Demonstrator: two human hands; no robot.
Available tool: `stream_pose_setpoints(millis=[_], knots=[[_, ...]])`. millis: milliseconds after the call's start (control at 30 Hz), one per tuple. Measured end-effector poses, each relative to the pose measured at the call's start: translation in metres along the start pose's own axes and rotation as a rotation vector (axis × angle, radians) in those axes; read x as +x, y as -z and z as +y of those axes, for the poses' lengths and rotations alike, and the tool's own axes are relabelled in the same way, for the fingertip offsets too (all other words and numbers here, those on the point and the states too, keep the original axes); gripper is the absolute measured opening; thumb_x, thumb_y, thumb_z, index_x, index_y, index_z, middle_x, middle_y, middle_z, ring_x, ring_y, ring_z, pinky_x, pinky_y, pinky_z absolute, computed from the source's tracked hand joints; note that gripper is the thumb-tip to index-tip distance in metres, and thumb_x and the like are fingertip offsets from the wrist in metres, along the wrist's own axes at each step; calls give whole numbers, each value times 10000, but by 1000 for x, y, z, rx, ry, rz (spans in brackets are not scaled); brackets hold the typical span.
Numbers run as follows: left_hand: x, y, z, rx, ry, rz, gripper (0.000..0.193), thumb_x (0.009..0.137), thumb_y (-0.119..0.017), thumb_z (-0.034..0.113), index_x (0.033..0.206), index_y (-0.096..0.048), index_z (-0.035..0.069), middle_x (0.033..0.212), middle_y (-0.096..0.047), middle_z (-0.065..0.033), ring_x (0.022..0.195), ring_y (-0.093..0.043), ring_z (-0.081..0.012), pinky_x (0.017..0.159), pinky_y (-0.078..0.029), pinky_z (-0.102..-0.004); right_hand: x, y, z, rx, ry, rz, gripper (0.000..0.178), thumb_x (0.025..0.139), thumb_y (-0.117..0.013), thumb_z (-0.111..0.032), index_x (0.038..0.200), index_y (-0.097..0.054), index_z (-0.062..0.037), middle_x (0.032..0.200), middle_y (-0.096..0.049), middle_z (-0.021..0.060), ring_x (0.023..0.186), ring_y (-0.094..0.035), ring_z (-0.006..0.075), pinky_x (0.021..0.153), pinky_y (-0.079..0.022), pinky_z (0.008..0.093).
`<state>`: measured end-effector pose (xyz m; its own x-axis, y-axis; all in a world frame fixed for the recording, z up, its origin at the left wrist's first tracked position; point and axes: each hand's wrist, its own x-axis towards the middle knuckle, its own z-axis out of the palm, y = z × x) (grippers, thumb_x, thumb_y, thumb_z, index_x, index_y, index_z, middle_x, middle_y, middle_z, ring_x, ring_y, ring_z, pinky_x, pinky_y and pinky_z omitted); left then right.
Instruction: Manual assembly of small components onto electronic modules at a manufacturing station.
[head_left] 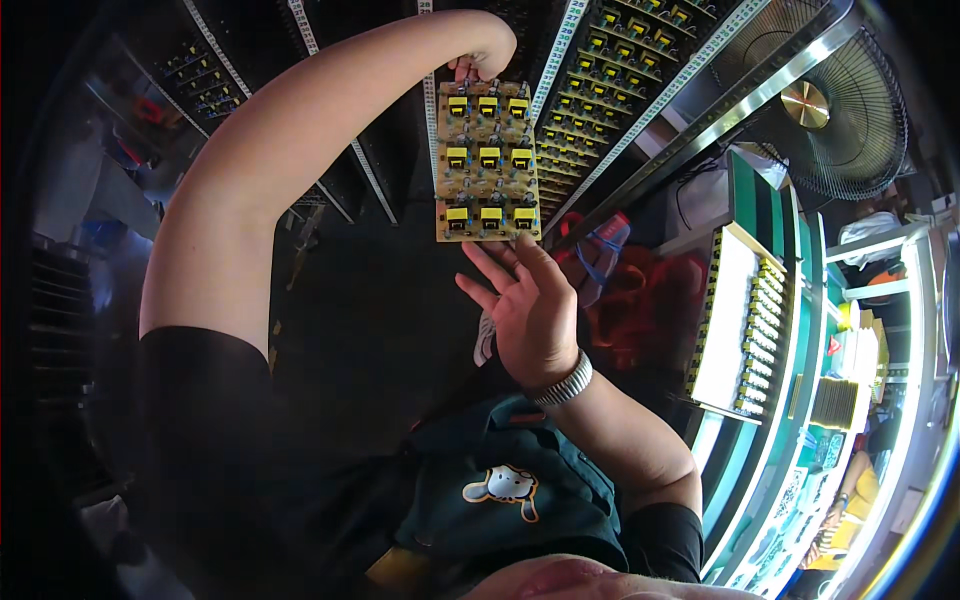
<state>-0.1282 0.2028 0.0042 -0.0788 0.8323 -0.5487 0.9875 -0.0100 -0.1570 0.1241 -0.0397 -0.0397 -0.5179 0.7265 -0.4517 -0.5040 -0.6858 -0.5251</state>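
We locate the circuit board panel point(489, 182) in front of the body, between the two hands, beside a marked white strip point(558, 55) of the rack. It carries nine yellow-and-black components in three rows of three, with small parts between the rows.

We find the right hand point(530, 315) gripping the near edge by its right corner: the thumb is at the edge, the fingers are spread below. The left hand point(487, 48) is bent over the far edge with its fingers curled against it; we cannot tell whether they grip.

We note a metal band point(563, 385) around the right wrist. To the right of the panel, we see rows of similar boards point(605, 75) in the rack, then a metal post point(745, 115) and a round fan point(805, 105). Nearer on the right stands a bright tray point(733, 320) lined with yellow-and-black parts.
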Motion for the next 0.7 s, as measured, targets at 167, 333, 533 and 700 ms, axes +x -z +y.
stream_pose_setpoints(millis=[167, 333, 533, 700], knots=[[1, -4, -4, -43, -22, 58, 198, 858, -562, 33, 905, -752, 2, 810, -728, -102, 630, -670, -228, 548, -556, -359, 4, -4, 2, 12, 6, 6, 549, 1030, -589, -305, 1445, -464, 32, 1321, -579, 181, 1354, -553, 345, 1071, -426, 529], [19, -8, -3, 16, -29, 92, 186, 833, -597, 18, 920, -759, -16, 789, -726, -127, 612, -655, -271, 533, -551, -365, 9, -11, 1, 46, 24, -12, 543, 1043, -571, -313, 1448, -455, 30, 1356, -553, 193, 1366, -540, 348, 1083, -419, 535], [69, -26, -45, 99, -81, 201, 188, 834, -629, 2, 967, -750, -51, 850, -743, -180, 659, -669, -346, 617, -587, -407, 19, -31, 4, 76, 41, -17, 520, 1055, -551, -317, 1431, -463, 31, 1358, -550, 207, 1370, -531, 357, 1095, -407, 547], [72, -38, -51, 100, -80, 343, 199, 840, -636, -13, 998, -743, -67, 910, -754, -209, 712, -688, -383, 686, -608, -433, 34, -41, 2, 79, 55, -33, 492, 1057, -552, -321, 1404, -479, 21, 1341, -555, 215, 1358, -536, 368, 1086, -409, 559]])
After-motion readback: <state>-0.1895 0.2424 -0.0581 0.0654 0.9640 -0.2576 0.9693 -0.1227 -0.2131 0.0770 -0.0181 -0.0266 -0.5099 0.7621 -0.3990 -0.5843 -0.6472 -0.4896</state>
